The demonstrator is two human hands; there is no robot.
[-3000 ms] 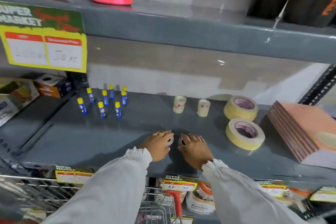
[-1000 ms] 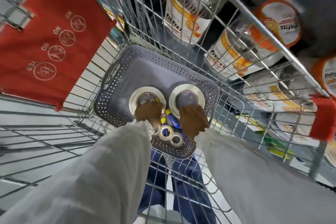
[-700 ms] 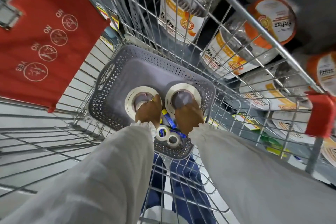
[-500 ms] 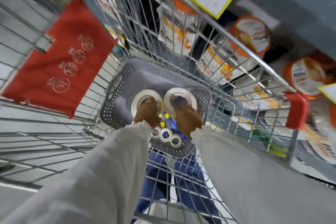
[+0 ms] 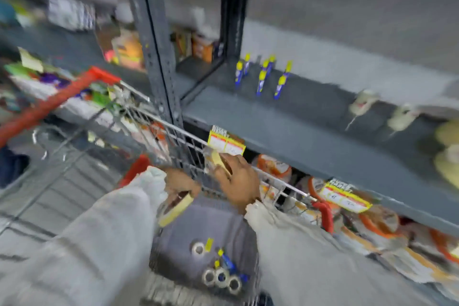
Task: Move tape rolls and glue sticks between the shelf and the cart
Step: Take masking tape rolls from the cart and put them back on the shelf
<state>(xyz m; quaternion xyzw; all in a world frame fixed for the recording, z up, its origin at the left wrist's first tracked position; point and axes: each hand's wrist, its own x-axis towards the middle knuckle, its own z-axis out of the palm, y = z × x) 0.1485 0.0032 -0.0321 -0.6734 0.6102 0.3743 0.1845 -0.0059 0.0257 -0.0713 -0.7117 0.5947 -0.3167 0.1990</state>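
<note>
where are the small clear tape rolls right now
In the head view, low and centre: the small tape rolls lie in the grey basket inside the cart, beside loose glue sticks, between the two sleeves.

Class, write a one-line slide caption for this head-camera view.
Left hand and right hand each lift a masking tape roll from the cart's grey basket toward the shelf.

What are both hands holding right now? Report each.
Left hand: closed on a masking tape roll.
Right hand: closed on another tape roll, partly hidden.
</note>
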